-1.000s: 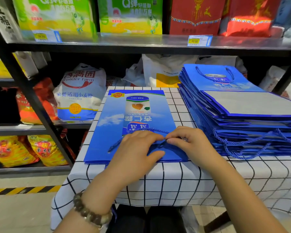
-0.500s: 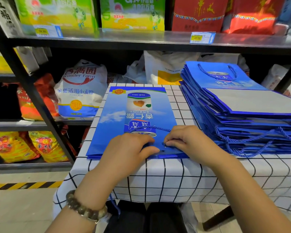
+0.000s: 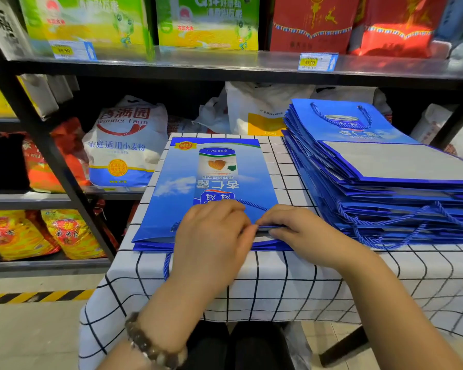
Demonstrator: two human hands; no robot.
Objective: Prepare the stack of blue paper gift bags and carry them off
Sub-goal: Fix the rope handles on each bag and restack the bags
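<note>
Bags on a worktop (image 3: 278, 276) before a shelf rack (image 3: 225, 68)

A single gift bag (image 3: 214, 177) lies flat on the worktop's left part, with the stack of gift bags (image 3: 385, 188) just right of it. The left hand (image 3: 211, 236) and right hand (image 3: 300, 231) meet on the single gift bag's near edge. A flour sack (image 3: 126, 145) sits on the rack's shelf, behind and to the left.

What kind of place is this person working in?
Probably a grocery shop: price tags on the metal shelf edge, a flour sack and boxed foods on the shelves behind the table.
</note>
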